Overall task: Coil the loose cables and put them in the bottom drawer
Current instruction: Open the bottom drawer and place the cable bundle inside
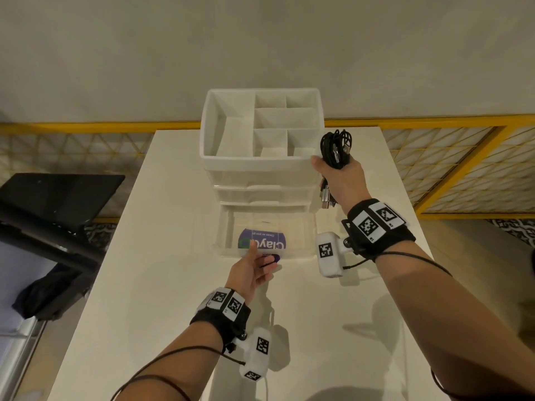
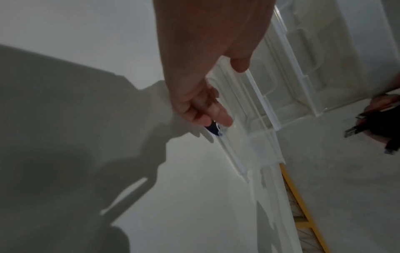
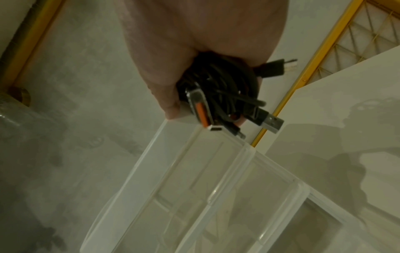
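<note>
My right hand (image 1: 340, 176) grips the coiled cables (image 1: 335, 149) upright, plugs down, beside the organizer (image 1: 260, 166). Left-hand fingers (image 1: 267, 269) curl, probably on the open bottom drawer (image 1: 301, 250)'s front. White counter (image 1: 144, 285), yellow railing (image 1: 86, 127) behind.

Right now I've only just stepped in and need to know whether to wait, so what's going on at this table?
A person is putting cables away. The right hand holds a coiled bundle of black cables beside the white plastic drawer unit. The left hand is at the front of the clear bottom drawer, which is pulled open. A purple-labelled packet lies inside. The cables are not in yet.
</note>
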{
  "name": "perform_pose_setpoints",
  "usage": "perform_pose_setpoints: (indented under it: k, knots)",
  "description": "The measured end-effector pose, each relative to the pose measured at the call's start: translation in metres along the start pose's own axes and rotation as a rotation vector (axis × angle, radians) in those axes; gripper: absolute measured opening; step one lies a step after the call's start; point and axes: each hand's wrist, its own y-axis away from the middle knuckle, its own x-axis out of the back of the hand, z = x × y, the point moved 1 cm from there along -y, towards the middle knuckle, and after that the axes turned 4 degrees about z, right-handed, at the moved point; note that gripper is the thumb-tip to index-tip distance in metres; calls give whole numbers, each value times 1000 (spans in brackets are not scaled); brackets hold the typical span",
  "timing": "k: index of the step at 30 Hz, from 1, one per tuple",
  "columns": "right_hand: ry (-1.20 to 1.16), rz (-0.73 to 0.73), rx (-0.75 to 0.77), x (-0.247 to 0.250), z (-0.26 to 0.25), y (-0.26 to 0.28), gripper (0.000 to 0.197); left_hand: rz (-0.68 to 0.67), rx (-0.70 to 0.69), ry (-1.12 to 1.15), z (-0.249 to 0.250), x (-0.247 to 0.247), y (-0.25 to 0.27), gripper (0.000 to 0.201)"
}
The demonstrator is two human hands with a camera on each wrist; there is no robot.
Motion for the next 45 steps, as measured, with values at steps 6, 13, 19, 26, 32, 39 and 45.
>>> perform_pose_setpoints:
  k: [6,13,19,26,32,39,45]
  knots:
    - [55,91,-4,-2,8,7,43,-24,-47,-698,45,10,27,80]
    - [99,19,47,-24,25,54,31,113,-704,-729,140,-15,48,60]
    - [768,-485,285,-71,42,67,27,568,-1411,-791,206,-14,39,27]
    - [1197,-642,356,-118,73,44,29,298,-1165,-1272,214,-7,-6,51]
    - [1236,-670,345,-129,95,36,60,264,-1137,-1265,216,-6,-8,49]
    - [1079,-678,251,-120,111,32,106,250,-1117,-1250,216,-7,-7,48]
    - [790,-676,228,-99,103,37,99,244,-1114,-1239,216,-7,-4,48]
